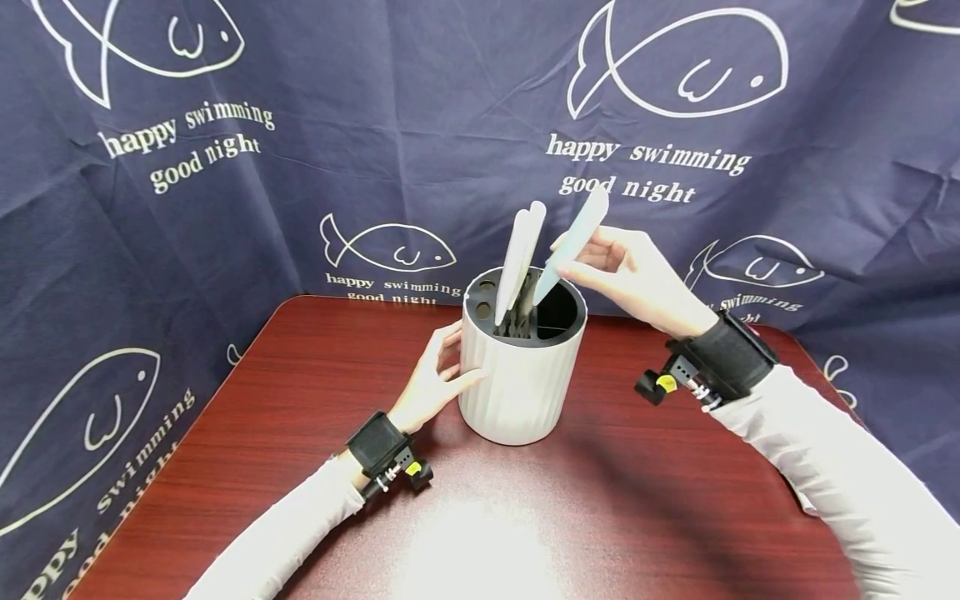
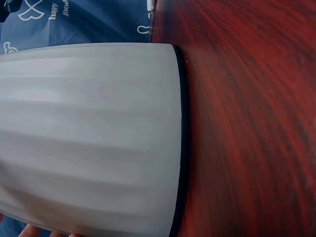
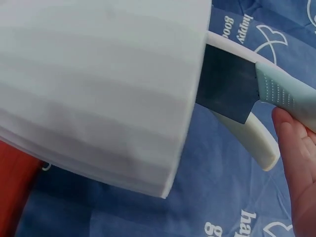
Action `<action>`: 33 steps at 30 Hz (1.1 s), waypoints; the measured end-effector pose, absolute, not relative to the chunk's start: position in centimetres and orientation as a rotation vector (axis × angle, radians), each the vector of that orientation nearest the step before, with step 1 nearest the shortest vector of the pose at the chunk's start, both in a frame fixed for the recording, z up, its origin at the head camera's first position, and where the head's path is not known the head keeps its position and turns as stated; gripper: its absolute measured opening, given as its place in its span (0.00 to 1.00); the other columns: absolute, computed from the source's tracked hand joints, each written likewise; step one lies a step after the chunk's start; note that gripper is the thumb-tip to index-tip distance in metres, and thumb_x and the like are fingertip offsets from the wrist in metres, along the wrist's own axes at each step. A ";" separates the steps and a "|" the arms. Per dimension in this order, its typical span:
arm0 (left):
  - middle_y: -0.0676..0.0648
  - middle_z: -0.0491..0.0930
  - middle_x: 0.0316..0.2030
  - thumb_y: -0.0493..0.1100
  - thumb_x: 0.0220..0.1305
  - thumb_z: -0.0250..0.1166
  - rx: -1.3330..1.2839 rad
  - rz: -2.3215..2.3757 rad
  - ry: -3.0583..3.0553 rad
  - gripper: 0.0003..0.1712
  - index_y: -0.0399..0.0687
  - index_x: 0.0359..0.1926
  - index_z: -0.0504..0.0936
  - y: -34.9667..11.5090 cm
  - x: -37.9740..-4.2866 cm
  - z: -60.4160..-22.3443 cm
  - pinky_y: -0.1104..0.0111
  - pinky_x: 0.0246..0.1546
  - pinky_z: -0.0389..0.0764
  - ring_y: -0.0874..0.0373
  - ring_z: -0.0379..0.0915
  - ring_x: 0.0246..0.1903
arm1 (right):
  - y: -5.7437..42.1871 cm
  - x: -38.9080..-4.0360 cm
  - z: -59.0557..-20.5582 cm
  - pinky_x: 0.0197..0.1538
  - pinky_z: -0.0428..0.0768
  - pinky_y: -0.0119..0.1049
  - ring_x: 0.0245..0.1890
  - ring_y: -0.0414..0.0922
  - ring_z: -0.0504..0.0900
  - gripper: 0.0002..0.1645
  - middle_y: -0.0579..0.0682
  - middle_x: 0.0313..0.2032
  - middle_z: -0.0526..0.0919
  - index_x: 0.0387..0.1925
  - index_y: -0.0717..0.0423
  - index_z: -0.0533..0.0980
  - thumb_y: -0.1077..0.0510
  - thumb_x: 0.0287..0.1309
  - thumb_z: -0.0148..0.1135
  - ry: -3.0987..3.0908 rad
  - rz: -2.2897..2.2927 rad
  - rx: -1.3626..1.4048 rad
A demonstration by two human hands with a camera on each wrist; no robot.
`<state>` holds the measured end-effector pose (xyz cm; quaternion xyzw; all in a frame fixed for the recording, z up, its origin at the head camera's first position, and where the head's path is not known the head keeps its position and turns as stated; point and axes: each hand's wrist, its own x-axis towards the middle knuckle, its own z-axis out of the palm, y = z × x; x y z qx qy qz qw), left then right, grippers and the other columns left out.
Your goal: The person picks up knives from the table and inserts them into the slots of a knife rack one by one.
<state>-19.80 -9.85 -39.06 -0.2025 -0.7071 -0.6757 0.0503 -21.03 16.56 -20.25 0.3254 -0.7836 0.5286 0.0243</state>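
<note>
A white ribbed knife block (image 1: 517, 392) with a black slotted top stands upright on the table. On its left side my left hand (image 1: 429, 385) holds it, thumb on the front wall and fingers farther back. My right hand (image 1: 637, 268) pinches the pale blue handle of a knife (image 1: 579, 232) tilted over the block's top. In the right wrist view the dark, broad blade (image 3: 227, 84) passes behind the block's rim, so its lower part is hidden. Two white handles (image 1: 516, 260) rise from the slots beside it.
The reddish-brown wooden table (image 1: 330, 358) carries the block near its back edge. A dark blue cloth (image 1: 465, 100) with white fish drawings and lettering hangs right behind. In the block's top, round holes are on the left and a larger dark compartment (image 1: 558, 312) on the right.
</note>
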 end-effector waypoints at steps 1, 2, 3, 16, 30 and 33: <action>0.44 0.61 0.68 0.33 0.58 0.69 -0.615 -2.060 -2.154 0.43 0.53 0.70 0.58 -9.8 -19.8 -39.0 0.43 0.63 0.65 0.47 0.59 0.67 | 16.5 -21.1 -20.5 0.54 0.77 0.27 0.48 0.38 0.83 0.14 0.50 0.45 0.84 0.48 0.61 0.78 0.62 0.61 0.64 -2.427 1.632 1.012; 0.44 0.62 0.68 0.33 0.58 0.69 -0.614 -2.062 -2.153 0.43 0.53 0.70 0.58 -9.8 -19.8 -39.0 0.43 0.63 0.65 0.47 0.59 0.67 | 16.4 -21.1 -20.7 0.54 0.77 0.28 0.48 0.39 0.83 0.14 0.51 0.45 0.84 0.48 0.61 0.77 0.63 0.61 0.63 -2.423 1.647 1.025; 0.44 0.62 0.68 0.33 0.58 0.69 -0.618 -2.065 -2.149 0.43 0.53 0.70 0.58 -9.8 -19.7 -39.0 0.44 0.63 0.66 0.47 0.59 0.67 | 16.3 -21.1 -20.8 0.54 0.77 0.28 0.48 0.39 0.83 0.14 0.52 0.45 0.84 0.48 0.62 0.77 0.63 0.61 0.63 -2.418 1.656 1.037; 0.42 0.63 0.67 0.29 0.58 0.68 -0.686 -2.060 -2.109 0.43 0.49 0.70 0.59 -9.7 -20.0 -39.3 0.47 0.61 0.69 0.47 0.58 0.67 | 15.6 -21.6 -22.8 0.51 0.78 0.27 0.46 0.37 0.83 0.18 0.55 0.44 0.85 0.50 0.72 0.75 0.64 0.61 0.62 -2.455 1.665 1.091; 0.42 0.63 0.67 0.31 0.57 0.69 -0.681 -2.084 -2.089 0.43 0.48 0.70 0.58 -9.7 -19.9 -39.0 0.48 0.61 0.70 0.47 0.59 0.67 | 14.9 -22.1 -23.2 0.51 0.77 0.27 0.46 0.36 0.82 0.19 0.55 0.44 0.85 0.51 0.70 0.76 0.64 0.60 0.63 -2.517 1.667 1.007; 0.42 0.63 0.67 0.30 0.58 0.68 -0.679 -2.081 -2.088 0.43 0.48 0.70 0.58 -9.7 -20.0 -39.1 0.48 0.61 0.70 0.47 0.59 0.66 | 14.9 -22.1 -23.2 0.51 0.77 0.27 0.46 0.35 0.82 0.18 0.55 0.45 0.85 0.50 0.69 0.76 0.63 0.60 0.63 -2.527 1.671 0.985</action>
